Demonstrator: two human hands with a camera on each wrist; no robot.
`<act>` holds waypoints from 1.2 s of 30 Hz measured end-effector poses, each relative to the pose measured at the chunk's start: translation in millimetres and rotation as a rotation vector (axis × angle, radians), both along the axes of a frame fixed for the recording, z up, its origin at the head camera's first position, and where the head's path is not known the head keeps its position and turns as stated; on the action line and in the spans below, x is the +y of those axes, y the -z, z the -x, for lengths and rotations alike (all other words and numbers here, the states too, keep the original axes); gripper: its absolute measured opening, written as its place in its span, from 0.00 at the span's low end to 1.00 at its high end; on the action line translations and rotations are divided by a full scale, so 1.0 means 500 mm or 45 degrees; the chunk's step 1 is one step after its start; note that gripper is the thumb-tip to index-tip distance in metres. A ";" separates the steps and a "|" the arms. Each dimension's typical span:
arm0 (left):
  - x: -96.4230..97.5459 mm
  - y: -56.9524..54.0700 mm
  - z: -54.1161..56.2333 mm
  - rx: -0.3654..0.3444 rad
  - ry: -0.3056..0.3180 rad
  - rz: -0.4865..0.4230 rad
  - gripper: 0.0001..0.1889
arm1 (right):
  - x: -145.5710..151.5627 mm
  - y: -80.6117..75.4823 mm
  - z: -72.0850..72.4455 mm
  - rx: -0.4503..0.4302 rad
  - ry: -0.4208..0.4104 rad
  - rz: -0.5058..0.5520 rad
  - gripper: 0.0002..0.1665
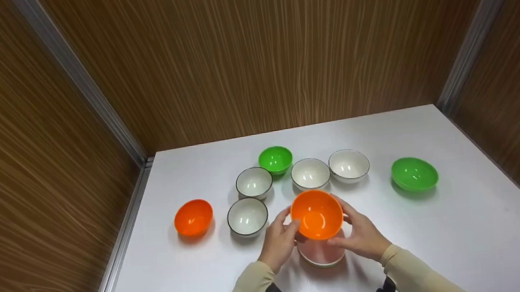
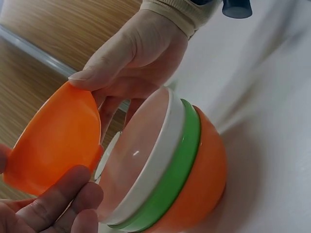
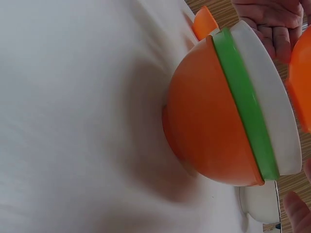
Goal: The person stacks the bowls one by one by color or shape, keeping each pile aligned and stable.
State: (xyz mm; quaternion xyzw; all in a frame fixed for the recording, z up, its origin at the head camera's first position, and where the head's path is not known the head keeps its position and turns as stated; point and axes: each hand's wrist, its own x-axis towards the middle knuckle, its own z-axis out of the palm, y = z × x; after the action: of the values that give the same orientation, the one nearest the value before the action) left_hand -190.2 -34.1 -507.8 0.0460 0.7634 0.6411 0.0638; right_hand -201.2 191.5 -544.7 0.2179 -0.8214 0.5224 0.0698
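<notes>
While both hands hold it, an orange bowl (image 1: 316, 211) hangs over a nested stack near the person's side of the desk (image 1: 484, 239), its mouth turned up; whether its foot touches the stack, I cannot tell. The left hand (image 1: 278, 241) grips it from the left, thumb near the rim; the right hand (image 1: 362, 233) grips it from the right, thumb on the near side and other fingers toward the far side; so the fingers of both are closed on this one bowl. Directly below stands the stack: a white bowl (image 3: 267, 102) on top, a green bowl (image 3: 245, 104) under it, a larger-showing orange base bowl (image 3: 209, 116) at the bottom, resting on the desk; the white interior carries an orange tint.

Around them stand separate bowls; beyond the left hand are a near white bowl (image 1: 248, 216) with a dark rim and, just behind it, a second white bowl (image 1: 254, 182); behind that one sits a small green bowl (image 1: 276, 159). Past the stack, two more pale ones stand side by side, a third white bowl (image 1: 310, 173) and a fourth white bowl (image 1: 349, 164); well apart, a far-left orange bowl (image 1: 194, 217) and a far-right green bowl (image 1: 414, 174) stand alone; wood-grain panels (image 1: 252, 62) enclose the desk.
</notes>
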 end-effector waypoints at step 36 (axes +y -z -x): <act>-0.030 0.038 -0.004 0.547 0.164 0.785 0.47 | 0.039 0.004 0.002 -0.032 -0.148 -0.145 0.57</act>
State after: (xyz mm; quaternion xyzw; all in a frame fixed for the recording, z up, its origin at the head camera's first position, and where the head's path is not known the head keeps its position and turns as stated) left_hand -188.2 -49.0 -526.7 0.2059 0.9120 0.3517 -0.0468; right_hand -202.2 211.0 -546.6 0.2623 -0.8366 0.4807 0.0166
